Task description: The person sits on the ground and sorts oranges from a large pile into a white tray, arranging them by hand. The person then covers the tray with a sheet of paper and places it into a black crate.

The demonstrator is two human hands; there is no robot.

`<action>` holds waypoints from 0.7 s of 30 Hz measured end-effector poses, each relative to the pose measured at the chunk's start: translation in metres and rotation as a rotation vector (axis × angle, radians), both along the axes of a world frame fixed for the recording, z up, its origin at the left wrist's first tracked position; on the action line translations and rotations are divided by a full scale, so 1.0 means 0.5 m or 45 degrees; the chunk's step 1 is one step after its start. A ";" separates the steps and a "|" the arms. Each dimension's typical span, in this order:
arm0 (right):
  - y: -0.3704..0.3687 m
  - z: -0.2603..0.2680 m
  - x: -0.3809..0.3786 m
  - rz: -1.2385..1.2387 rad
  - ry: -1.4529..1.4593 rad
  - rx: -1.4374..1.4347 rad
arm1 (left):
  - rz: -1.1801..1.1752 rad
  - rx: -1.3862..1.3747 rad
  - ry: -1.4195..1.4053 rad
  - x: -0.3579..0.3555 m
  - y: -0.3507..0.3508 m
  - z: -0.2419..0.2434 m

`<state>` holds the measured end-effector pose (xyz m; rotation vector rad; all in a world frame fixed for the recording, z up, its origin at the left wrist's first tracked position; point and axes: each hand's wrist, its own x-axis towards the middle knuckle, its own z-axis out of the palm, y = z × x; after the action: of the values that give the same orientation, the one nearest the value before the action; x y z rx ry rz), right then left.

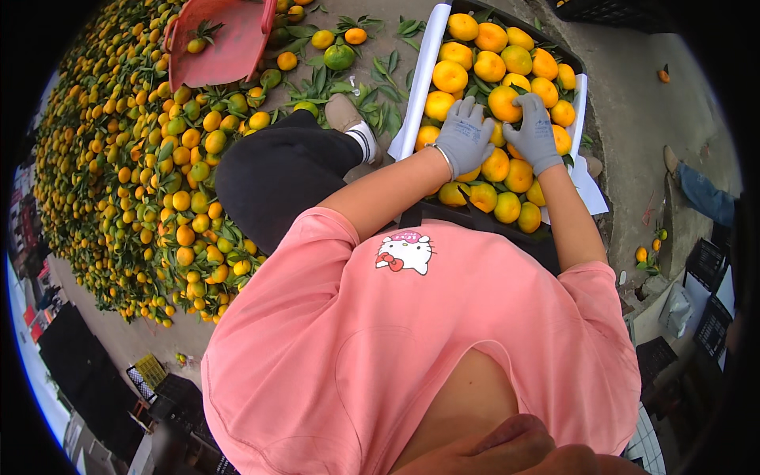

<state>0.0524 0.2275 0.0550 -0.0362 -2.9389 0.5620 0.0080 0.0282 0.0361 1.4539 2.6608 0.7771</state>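
Observation:
Both my hands wear grey gloves and are over a dark crate lined with white paper (420, 83) and filled with orange and yellow-green mandarins. My left hand (466, 135) lies palm down on the fruit at the crate's left side; what is under its fingers is hidden. My right hand (533, 132) has its fingers curled at the right edge of a large orange mandarin (504, 104), touching it. Whether it grips that fruit is not clear. More mandarins (507, 207) fill the near end of the crate, and leaves show between the fruit.
A large heap of mandarins with leaves (178, 178) covers the ground at left. A red plastic basin (225, 41) stands on its edge, holding one mandarin. Loose leaves and fruit lie beside my shoe (344, 113). At far right are another person's leg (703, 187) and black crates (712, 323).

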 end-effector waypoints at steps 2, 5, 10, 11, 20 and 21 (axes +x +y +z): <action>0.001 -0.008 0.015 -0.130 -0.030 0.021 | -0.050 -0.238 -0.079 -0.005 0.027 -0.012; 0.005 -0.008 0.012 -0.030 0.164 -0.039 | -0.182 -0.265 -0.318 -0.033 0.043 -0.026; 0.018 0.000 -0.011 -0.019 -0.143 0.007 | -0.174 0.013 -0.332 -0.040 0.027 -0.046; 0.019 -0.001 -0.011 0.078 -0.140 0.048 | -0.172 0.019 -0.312 -0.034 0.023 -0.050; 0.001 -0.043 0.030 0.103 0.040 0.152 | -0.242 0.132 -0.117 -0.027 0.002 -0.054; -0.005 -0.050 0.035 0.081 0.051 0.193 | -0.231 0.108 -0.142 -0.028 0.001 -0.048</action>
<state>0.0700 0.2251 0.0297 0.0854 -2.9425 0.3427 -0.0061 0.0285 0.0123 1.5927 2.4026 0.9345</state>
